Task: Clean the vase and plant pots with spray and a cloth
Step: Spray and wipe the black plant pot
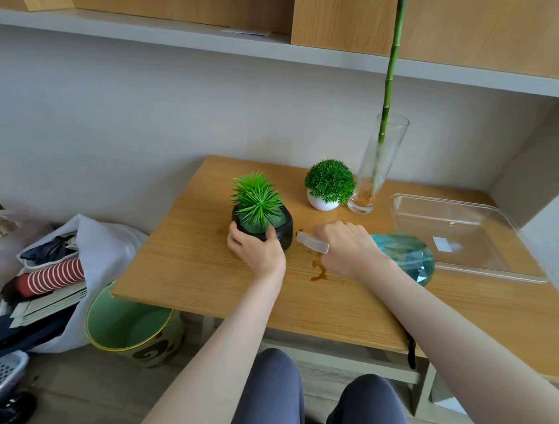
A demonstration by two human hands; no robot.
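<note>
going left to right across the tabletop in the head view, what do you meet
black pot with the spiky plant, held by the left hand → white pot with the round bush → glass vase with the bamboo stalk → clear plastic tray. The right hand and its teal spray bottle overlap these, so they are left out.

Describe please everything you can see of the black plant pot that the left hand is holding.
The low, rounded black plant pot looks like matte plastic and holds a spiky bright green artificial plant. It stands upright on the wooden table, towards its left side. The left hand grips its near rim, thumb on the right. The nozzle of the teal spray bottle, held in the right hand, points at it without touching.
</note>
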